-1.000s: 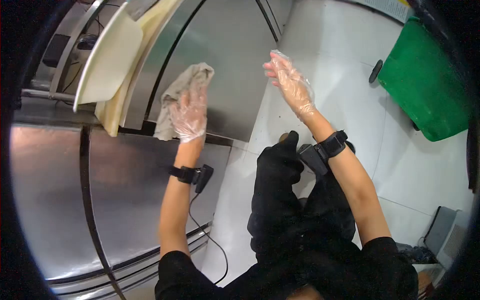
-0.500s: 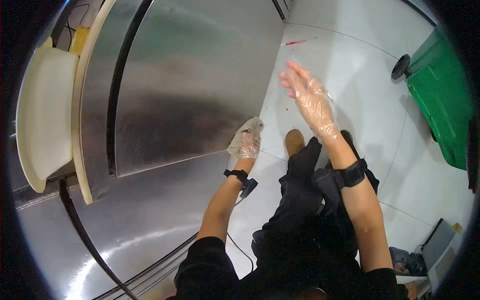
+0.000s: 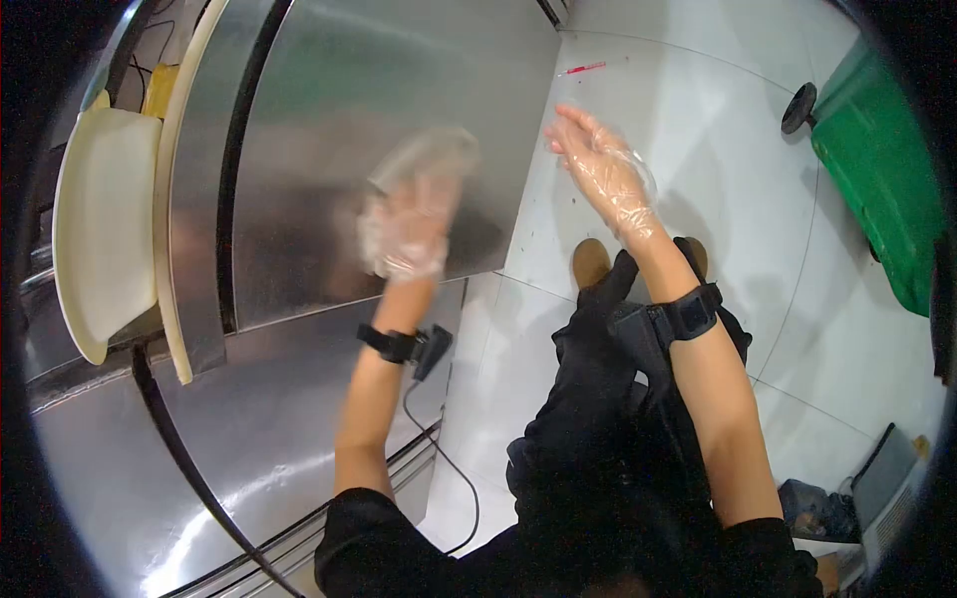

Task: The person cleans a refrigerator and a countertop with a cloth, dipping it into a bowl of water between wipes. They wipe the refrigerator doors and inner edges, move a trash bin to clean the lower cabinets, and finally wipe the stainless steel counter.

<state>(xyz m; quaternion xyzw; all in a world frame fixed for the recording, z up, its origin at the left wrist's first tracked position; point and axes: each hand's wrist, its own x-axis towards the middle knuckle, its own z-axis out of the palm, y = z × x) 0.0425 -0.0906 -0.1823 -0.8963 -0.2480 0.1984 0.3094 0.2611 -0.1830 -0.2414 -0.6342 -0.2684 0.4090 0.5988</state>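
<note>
My left hand (image 3: 411, 224), in a clear plastic glove and blurred by motion, presses a grey-beige cloth (image 3: 429, 154) against a stainless steel panel (image 3: 399, 70). The cloth shows beyond the fingers, partly under them. My right hand (image 3: 606, 179), also in a clear plastic glove, hangs in the air over the white floor, to the right of the panel's edge. Its fingers are stretched out and it holds nothing.
A green wheeled bin (image 3: 882, 179) stands at the right on the white tiled floor (image 3: 718, 110). A thin red item (image 3: 586, 69) lies near the panel. At the left is a cream plastic basin (image 3: 110, 229). A black cable (image 3: 464, 473) hangs from my left wrist.
My left hand has moved with the cloth from the panel's lower right edge, up and left onto its face. My right hand has shifted slightly up and left, still with fingers stretched.
</note>
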